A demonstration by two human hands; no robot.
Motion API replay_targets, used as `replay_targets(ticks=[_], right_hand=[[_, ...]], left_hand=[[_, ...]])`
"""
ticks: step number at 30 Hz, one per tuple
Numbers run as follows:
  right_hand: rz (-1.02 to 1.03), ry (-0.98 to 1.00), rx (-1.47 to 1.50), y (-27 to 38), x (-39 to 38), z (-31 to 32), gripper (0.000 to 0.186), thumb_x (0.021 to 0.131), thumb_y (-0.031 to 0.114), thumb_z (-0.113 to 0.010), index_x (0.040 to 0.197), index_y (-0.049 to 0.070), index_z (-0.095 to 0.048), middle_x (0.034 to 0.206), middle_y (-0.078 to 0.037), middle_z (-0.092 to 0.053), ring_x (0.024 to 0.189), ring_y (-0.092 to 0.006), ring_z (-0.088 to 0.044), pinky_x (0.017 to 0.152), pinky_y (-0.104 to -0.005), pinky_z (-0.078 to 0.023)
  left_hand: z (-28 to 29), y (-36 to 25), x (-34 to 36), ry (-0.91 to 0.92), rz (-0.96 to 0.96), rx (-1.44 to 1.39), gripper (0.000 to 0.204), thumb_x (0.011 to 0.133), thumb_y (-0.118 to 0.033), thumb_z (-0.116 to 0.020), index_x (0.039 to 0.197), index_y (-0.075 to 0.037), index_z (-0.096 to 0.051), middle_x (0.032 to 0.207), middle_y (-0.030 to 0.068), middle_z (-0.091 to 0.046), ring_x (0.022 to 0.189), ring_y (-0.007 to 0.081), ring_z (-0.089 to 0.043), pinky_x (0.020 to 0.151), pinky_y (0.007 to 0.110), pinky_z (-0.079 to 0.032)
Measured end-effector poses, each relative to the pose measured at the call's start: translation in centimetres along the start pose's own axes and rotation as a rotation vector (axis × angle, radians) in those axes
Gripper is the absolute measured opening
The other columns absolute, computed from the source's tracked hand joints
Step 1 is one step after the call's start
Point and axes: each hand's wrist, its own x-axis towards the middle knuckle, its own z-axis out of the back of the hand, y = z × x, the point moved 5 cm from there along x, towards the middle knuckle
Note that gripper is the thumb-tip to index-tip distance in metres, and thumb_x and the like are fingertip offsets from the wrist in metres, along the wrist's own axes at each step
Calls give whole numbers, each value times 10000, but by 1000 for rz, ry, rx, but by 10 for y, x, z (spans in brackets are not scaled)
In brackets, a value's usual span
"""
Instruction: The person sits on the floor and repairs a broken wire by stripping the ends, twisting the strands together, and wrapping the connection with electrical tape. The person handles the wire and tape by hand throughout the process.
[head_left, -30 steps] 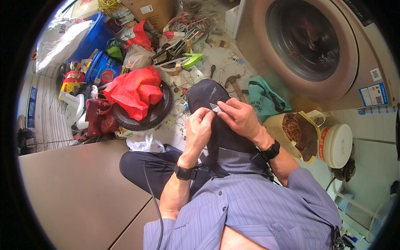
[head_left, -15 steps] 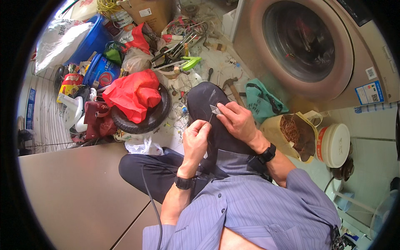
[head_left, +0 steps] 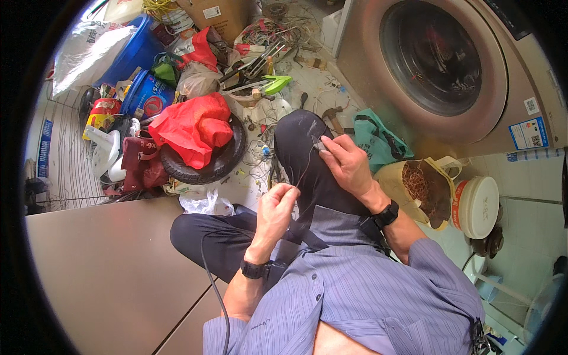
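Observation:
My right hand (head_left: 350, 165) is closed above my right knee, its thumb and fingers pinching a small flat silver metal piece (head_left: 320, 145) that looks like a blade. A thin dark wire (head_left: 306, 167) runs from this piece down to my left hand (head_left: 276, 208). My left hand is closed too, with the wire's lower part between thumb and forefinger. The two hands are apart, and the wire spans the gap over my dark trouser leg. How the wire meets the metal piece is too small to make out.
Beyond my knee lie a hammer (head_left: 333, 120) and a teal bag (head_left: 378, 139). To the right stand a yellowish bag (head_left: 395, 188) of copper-coloured wire, a white bucket (head_left: 478, 207) and a washing machine (head_left: 503, 77). At left, a red bag (head_left: 192, 133) covers part of a black tyre (head_left: 228, 157).
My left hand has moved down, away from my right hand, and a longer stretch of wire shows between them. The metal piece has turned and less of it shows.

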Motion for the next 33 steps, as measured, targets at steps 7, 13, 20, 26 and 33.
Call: replay_targets(ticks=[7,13,20,26,33], right_hand=[[9,-14,-32,5,2,-2,301,910,127,-763,1193,33,-724,947,-117,-647,742,-293,-652,652,-371,-538],[-25,7,-21,6,2,2,314,898,159,-774,1179,33,-716,941,-119,-656,764,-316,-672,663,-392,-557],[57,61,48,10,4,5,311,883,163,-789,1151,19,-726,913,-115,-657,755,-306,-676,655,-384,-557],[63,84,31,13,3,3,300,878,158,-791,1133,14,-729,905,-108,-647,760,-305,-676,657,-389,-556],[85,96,33,12,4,1,292,878,157,-788,1126,16,-729,898,-104,-636,760,-310,-671,661,-391,-554]], left_hand=[[-12,-26,16,30,-10,-89,245,1020,-213,-652,1100,13,-702,776,1,-661,654,63,-575,600,242,-465],[-25,-42,34,-85,-116,63,211,1002,-188,-653,931,-1,-723,699,-52,-595,613,34,-495,551,225,-372],[-32,-34,48,-139,-86,106,236,962,-183,-662,910,43,-708,698,31,-666,676,63,-552,617,294,-471],[-32,-33,45,-172,-137,110,216,964,-163,-660,908,41,-704,695,43,-663,679,69,-554,625,302,-476],[-31,-38,44,-156,-167,146,196,960,-146,-657,909,37,-705,684,46,-651,677,71,-541,622,303,-469]])
